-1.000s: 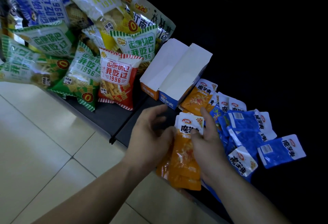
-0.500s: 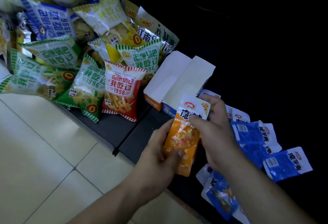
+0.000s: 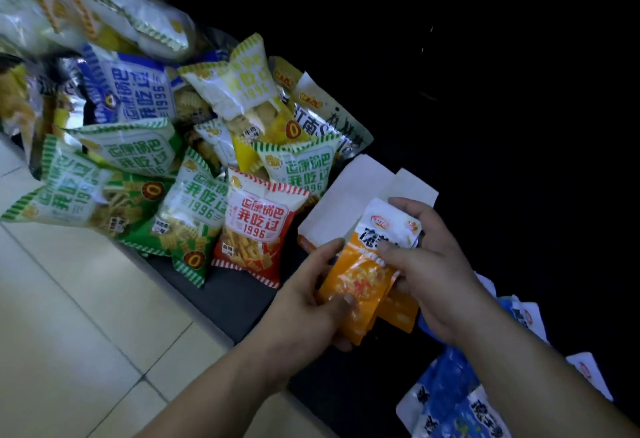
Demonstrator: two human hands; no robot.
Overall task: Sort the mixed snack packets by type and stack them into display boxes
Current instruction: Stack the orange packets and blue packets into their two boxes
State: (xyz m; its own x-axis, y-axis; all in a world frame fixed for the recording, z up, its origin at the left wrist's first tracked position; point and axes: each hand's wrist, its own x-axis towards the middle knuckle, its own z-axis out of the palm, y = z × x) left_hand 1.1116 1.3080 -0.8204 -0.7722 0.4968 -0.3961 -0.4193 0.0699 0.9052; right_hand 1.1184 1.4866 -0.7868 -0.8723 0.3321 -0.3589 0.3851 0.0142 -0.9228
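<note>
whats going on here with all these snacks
A person is sorting snacks. The left hand grips the lower end of a small stack of orange-and-white foil snack packets, and the right hand pinches its white top. The stack is held in front of the open white cardboard display boxes, not yet inside. Blue-and-white foil packets lie at lower right, and a pile of larger green, red, yellow and blue crisp bags sits to the left.

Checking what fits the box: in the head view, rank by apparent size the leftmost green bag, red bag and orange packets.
1. The leftmost green bag, largest.
2. The red bag and orange packets look about alike; the packets are held nearer the camera, so I leave them unranked.
</note>
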